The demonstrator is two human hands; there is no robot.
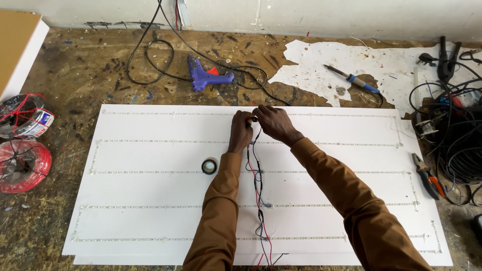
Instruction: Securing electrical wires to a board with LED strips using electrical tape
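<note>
**Two hands pinched on a wire joint at the top light strip**

Two hands meet at the far edge of the white panel. Left hand and right hand are close together, fingertips touching, both closed on the upper end of the red and black wires where these reach the top light strip. A small dark piece sits between the fingers; too small to tell what it is. The wires run down the panel's middle, crossing the four lower strips, and trail off the near edge.

Step in hand, as judged: working the joint at the topmost strip, probably wrapping or pressing it.

Next move likely calls for a steady pinch on the joint so the thin leads do not pull off the strip.

Black tape roll lies on the panel just left of the left forearm. Blue glue gun and soldering iron rest on the bench beyond; pliers off the right edge.
</note>
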